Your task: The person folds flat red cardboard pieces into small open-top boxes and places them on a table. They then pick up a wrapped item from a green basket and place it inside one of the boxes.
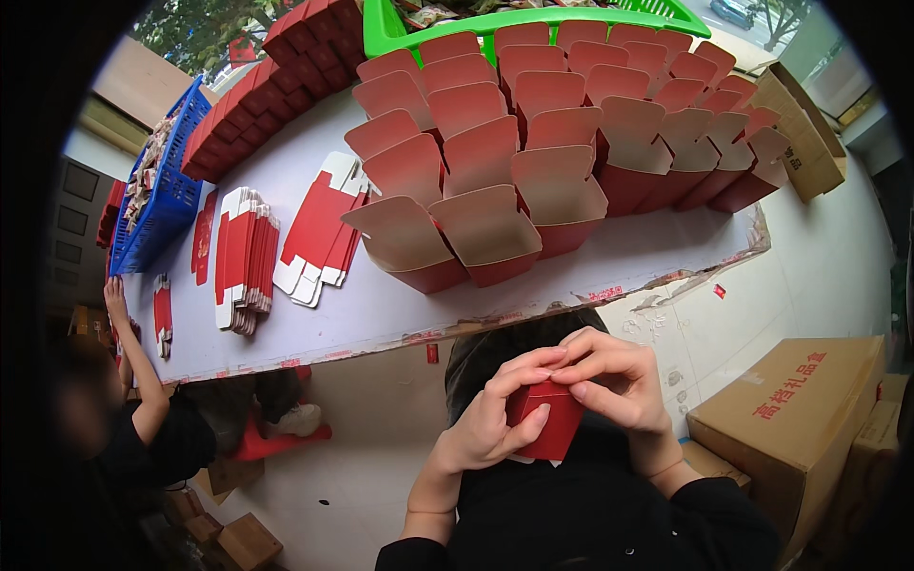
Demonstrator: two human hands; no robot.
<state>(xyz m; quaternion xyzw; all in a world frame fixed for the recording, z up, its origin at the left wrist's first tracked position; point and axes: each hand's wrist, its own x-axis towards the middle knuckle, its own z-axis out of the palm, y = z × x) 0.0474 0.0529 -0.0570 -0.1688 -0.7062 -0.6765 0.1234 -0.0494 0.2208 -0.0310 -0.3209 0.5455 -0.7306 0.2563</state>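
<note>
In front of my torso, past the table's near edge, I hold a small red cardboard box [557, 425]. My left hand [487, 416] is wrapped round its left side, with the thumb on the front face. My right hand [617, 379] grips its upper right, and the fingertips of both hands meet over the upper end. Bits of white flap stick out at the box's lower end. Fingers hide most of the upper end. On the table ahead stand several open red boxes [486, 247] in rows, their lids raised and pale insides showing.
Flat red cartons [249, 257] lie stacked on the white table [381, 328]. Closed red boxes [238, 119] are piled at the back left. A blue basket [162, 190] and a green basket [428, 36] hold packets. Large cardboard cartons [790, 409] stand right. A co-worker [148, 409] sits left.
</note>
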